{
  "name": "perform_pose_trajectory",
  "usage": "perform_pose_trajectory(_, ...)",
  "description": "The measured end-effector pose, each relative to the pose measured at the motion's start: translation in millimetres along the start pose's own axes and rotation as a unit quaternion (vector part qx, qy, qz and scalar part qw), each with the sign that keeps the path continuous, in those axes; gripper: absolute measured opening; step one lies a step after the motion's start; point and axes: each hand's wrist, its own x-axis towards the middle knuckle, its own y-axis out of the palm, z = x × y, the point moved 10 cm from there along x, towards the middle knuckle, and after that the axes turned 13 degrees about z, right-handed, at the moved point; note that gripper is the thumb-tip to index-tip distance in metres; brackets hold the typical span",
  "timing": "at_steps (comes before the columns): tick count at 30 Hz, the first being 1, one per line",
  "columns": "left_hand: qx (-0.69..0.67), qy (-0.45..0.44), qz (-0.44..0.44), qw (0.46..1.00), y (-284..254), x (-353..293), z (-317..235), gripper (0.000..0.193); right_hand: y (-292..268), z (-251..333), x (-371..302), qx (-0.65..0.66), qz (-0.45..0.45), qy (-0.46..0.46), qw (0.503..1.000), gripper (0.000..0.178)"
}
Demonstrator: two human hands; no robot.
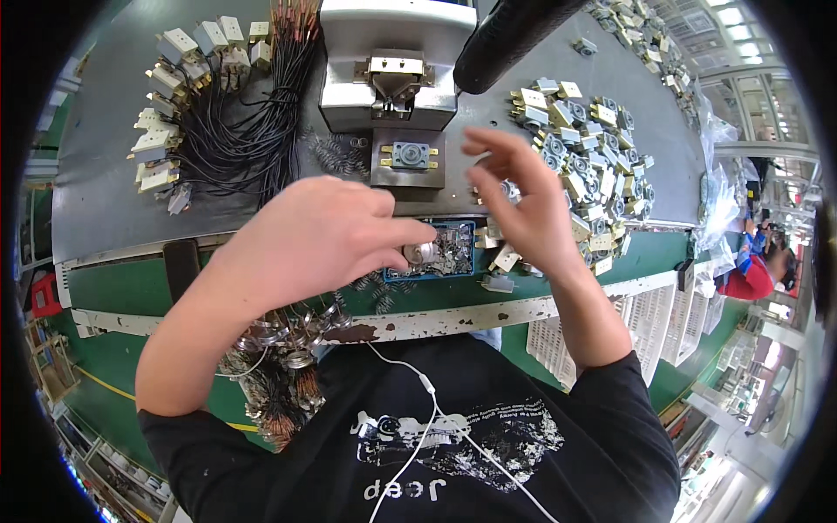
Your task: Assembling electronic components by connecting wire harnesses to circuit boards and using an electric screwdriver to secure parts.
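Note:
My left hand (pixel 336 231) reaches over the blue tray (pixel 473 248) of small shiny metal parts. Its thumb and index finger close around a small round metal piece (pixel 422 254), while the other fingers are curled. My right hand (pixel 527 196) is raised, its fingers apart and slightly blurred, with nothing seen in it. It hovers by the left edge of a heap of grey-and-cream switch-like parts (pixel 580 152). Between and beyond the hands, a grey switch-like part (pixel 409 155) with brass terminals lies on a metal block (pixel 408 179).
A metal press (pixel 392 96) stands behind the block, beside a thick black tube (pixel 514 39). Black cables (pixel 248 131) with cream connectors lie left, near loose springs (pixel 336 155). A dark phone-like slab (pixel 181 270) rests at the front left; white crates (pixel 551 349) stand below right.

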Motion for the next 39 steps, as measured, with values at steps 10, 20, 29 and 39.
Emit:
perform_pose_trajectory(10,-0.129,-0.157,0.001,0.979,6,40,84,0.028,-86,92,8,0.047,-0.236,-0.363,0.900,0.056)
perform_pose_trajectory(20,-0.040,-0.143,-0.022,0.989,11,36,87,0.030,-87,104,90,0.105,-0.181,-0.190,0.959,0.035)
perform_pose_trajectory(29,-0.010,-0.153,-0.014,0.988,14,34,89,0.035,-72,129,86,0.173,-0.092,-0.278,0.940,0.025)
perform_pose_trajectory(39,-0.044,-0.148,-0.032,0.988,17,34,91,0.031,-56,140,93,0.320,-0.132,-0.548,0.761,0.012)
